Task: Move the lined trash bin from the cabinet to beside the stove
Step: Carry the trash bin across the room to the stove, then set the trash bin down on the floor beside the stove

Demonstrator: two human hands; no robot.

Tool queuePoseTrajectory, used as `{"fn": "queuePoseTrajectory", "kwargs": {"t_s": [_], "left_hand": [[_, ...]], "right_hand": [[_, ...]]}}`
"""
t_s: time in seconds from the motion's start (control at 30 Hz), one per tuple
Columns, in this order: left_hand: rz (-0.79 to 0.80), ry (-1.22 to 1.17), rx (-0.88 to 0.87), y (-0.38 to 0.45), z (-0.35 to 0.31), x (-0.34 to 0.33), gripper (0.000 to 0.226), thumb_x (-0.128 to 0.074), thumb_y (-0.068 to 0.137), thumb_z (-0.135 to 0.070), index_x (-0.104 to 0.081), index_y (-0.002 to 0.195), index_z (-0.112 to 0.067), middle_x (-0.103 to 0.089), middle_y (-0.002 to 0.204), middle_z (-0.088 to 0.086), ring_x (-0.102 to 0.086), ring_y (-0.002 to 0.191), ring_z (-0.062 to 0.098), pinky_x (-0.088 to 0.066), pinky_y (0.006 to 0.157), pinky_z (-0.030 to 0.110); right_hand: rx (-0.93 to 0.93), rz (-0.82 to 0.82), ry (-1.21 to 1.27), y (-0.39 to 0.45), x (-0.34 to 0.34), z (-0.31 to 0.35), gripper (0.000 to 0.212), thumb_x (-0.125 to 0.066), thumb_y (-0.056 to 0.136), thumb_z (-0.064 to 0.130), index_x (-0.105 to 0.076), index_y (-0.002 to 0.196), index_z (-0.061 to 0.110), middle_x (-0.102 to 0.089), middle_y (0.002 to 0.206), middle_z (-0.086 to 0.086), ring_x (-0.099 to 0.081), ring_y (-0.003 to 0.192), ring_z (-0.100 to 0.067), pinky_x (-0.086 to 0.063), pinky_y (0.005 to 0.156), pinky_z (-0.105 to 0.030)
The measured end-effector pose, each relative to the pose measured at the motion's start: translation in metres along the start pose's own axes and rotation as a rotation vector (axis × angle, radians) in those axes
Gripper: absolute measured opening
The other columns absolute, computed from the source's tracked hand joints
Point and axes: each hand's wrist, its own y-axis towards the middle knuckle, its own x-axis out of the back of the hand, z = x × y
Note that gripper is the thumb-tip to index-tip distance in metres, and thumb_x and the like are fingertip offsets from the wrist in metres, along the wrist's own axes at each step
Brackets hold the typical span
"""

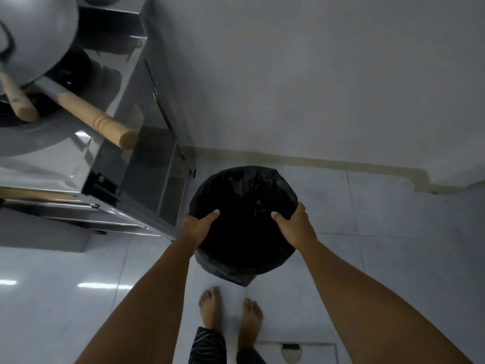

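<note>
Gripping lined trash bin [244,195], both hands [199,227]

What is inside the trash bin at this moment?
Inside the trash bin only a black liner bag shows, crumpled along the far wall. The left hand and right hand grip the rim. The bottom is too dark to tell.

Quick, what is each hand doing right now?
Left hand: closed on the rim of the trash bin.
Right hand: closed on the bin's opposite rim.
</note>
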Motion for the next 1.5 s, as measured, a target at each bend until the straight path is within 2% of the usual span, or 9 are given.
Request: {"fn": "queuePoseTrajectory", "kwargs": {"t_s": [0.13, 0.33, 0.43, 0.6, 0.87, 0.97, 1.07, 1.2, 1.5], "left_hand": [[0.013, 0.028, 0.038, 0.082, 0.013, -0.008, 0.089, -0.075, 0.084, -0.041, -0.033, 0.151, -0.001, -0.047, 0.149, 0.019, -0.047, 0.136, 0.039, -0.04, 0.113, 0.047], [0.012, 0.072, 0.048, 0.199, 0.058, -0.021, 0.11, -0.079, 0.069, -0.057, -0.032, 0.154, -0.006, -0.047, 0.151, 0.015, -0.048, 0.136, 0.038, -0.041, 0.113, 0.048], [-0.044, 0.054, 0.051, 0.248, 0.088, -0.034, 0.107, -0.08, 0.074, -0.049, -0.026, 0.154, -0.004, -0.043, 0.153, 0.018, -0.045, 0.138, 0.039, -0.038, 0.115, 0.05], [-0.158, 0.077, 0.044, 0.296, 0.129, -0.051, 0.106, -0.082, 0.076, -0.04, -0.022, 0.155, -0.003, -0.037, 0.154, 0.02, -0.041, 0.14, 0.041, -0.036, 0.116, 0.051], [-0.14, 0.111, -0.074, 0.318, 0.143, -0.058, 0.096, -0.076, 0.083, -0.035, -0.02, 0.156, -0.006, -0.039, 0.153, 0.017, -0.042, 0.14, 0.039, -0.038, 0.115, 0.049], [-0.183, 0.491, -0.167, 0.307, 0.152, -0.056, 0.097, -0.058, 0.092, -0.051, -0.005, 0.161, -0.007, -0.013, 0.167, 0.016, -0.018, 0.154, 0.037, -0.021, 0.124, 0.049], [-0.242, 0.964, -0.413, 0.297, 0.173, -0.046, 0.089, -0.025, 0.098, -0.06, 0.009, 0.16, -0.006, 0.009, 0.169, 0.014, 0.006, 0.157, 0.029, 0.001, 0.125, 0.044], [-0.245, 1.051, -0.548, 0.307, 0.195, -0.049, 0.091, -0.003, 0.091, -0.066, 0.005, 0.16, -0.007, 0.006, 0.169, 0.015, 0.006, 0.156, 0.029, 0.003, 0.124, 0.042], [-0.335, 1.052, -0.607, 0.338, 0.173, -0.062, 0.084, -0.016, 0.097, -0.058, -0.012, 0.16, -0.002, -0.012, 0.168, 0.019, -0.01, 0.156, 0.033, -0.008, 0.124, 0.042]], "right_hand": [[-0.004, -0.004, 0.013, 0.072, -0.042, -0.005, 0.097, -0.064, 0.084, 0.058, -0.013, 0.156, 0.018, -0.037, 0.154, -0.014, -0.045, 0.135, -0.039, -0.041, 0.109, -0.055], [-0.004, 0.026, 0.006, 0.171, -0.117, -0.037, 0.098, -0.064, 0.084, 0.058, -0.01, 0.158, 0.02, -0.035, 0.156, -0.013, -0.045, 0.136, -0.038, -0.041, 0.11, -0.053], [0.009, -0.022, -0.008, 0.208, -0.157, -0.055, 0.098, -0.063, 0.084, 0.058, -0.01, 0.157, 0.022, -0.037, 0.154, -0.013, -0.047, 0.134, -0.038, -0.042, 0.108, -0.054], [0.019, -0.099, -0.065, 0.239, -0.206, -0.081, 0.098, -0.06, 0.088, 0.058, -0.003, 0.158, 0.021, -0.031, 0.157, -0.012, -0.045, 0.136, -0.038, -0.041, 0.105, -0.052], [0.064, -0.134, -0.087, 0.259, -0.221, -0.1, 0.099, -0.06, 0.088, 0.056, 0.0, 0.159, 0.019, -0.025, 0.16, -0.012, -0.043, 0.138, -0.038, -0.042, 0.105, -0.052], [0.173, -0.231, -0.249, 0.255, -0.224, -0.112, 0.097, -0.051, 0.091, 0.059, -0.002, 0.159, 0.011, -0.009, 0.167, -0.014, -0.023, 0.15, -0.036, -0.027, 0.119, -0.052], [0.313, -0.344, -0.417, 0.242, -0.237, -0.128, 0.092, -0.032, 0.092, 0.062, -0.009, 0.158, 0.002, -0.01, 0.166, -0.019, -0.017, 0.152, -0.035, -0.01, 0.124, -0.046], [0.343, -0.328, -0.435, 0.248, -0.251, -0.15, 0.088, -0.031, 0.094, 0.059, -0.012, 0.157, 0.002, -0.011, 0.166, -0.018, -0.019, 0.152, -0.035, -0.014, 0.124, -0.044], [0.361, -0.387, -0.454, 0.286, -0.244, -0.133, 0.084, -0.025, 0.095, 0.056, -0.01, 0.158, 0.003, -0.008, 0.167, -0.015, -0.014, 0.154, -0.03, -0.01, 0.125, -0.042]]}}
